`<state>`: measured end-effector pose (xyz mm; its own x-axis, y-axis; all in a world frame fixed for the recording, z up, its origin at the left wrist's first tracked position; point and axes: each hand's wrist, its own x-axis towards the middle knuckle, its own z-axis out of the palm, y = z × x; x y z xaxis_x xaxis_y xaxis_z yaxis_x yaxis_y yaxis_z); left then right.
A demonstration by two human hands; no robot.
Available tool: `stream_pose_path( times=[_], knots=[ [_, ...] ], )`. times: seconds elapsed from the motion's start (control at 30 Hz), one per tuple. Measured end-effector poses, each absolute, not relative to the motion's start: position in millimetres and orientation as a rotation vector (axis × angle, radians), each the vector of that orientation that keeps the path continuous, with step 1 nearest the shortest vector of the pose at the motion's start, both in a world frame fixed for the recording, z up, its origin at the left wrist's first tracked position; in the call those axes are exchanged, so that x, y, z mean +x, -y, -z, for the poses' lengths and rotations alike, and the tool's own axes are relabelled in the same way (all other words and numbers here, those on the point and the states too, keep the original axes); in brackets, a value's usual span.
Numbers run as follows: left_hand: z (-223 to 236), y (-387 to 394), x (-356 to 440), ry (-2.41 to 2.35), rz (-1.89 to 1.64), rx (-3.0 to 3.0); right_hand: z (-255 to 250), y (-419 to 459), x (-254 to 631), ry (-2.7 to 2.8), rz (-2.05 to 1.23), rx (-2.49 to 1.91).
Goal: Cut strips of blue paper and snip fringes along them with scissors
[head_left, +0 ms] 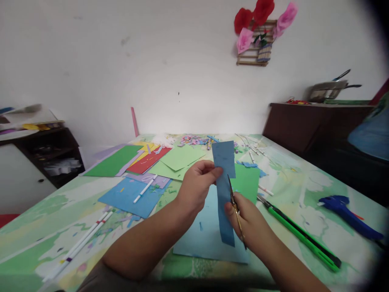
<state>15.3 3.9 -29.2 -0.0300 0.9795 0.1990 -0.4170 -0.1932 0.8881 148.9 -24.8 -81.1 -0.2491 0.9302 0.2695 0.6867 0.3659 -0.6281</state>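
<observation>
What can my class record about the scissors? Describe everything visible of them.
The scissors look slender and metallic, with a dark, pointed blade end and gold-coloured handles. The right hand grips them, hiding part of the handles. They slant, tips up and slightly left, handles lower and to the right, above the patterned tablecloth. The blade end is at the blue paper strip; how far the blades are open cannot be told.

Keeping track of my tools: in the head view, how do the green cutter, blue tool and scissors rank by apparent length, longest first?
1. Green cutter
2. Blue tool
3. Scissors, partly covered by the right hand
</observation>
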Motion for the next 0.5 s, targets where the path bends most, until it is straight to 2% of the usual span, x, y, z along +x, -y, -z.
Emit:
stream_pose_path(
  times=[0.23, 0.5],
  knots=[
    [25.5, 2.4, 13.6, -0.756, -1.510, 1.030, 70.2, 20.1, 139.3, 1.978, -0.518, -1.243],
    [23.5, -1.8, 10.6, -0.722, -1.579, 0.981, 63.2, 15.2, 136.8, 2.049, -0.423, -1.274]
  ],
)
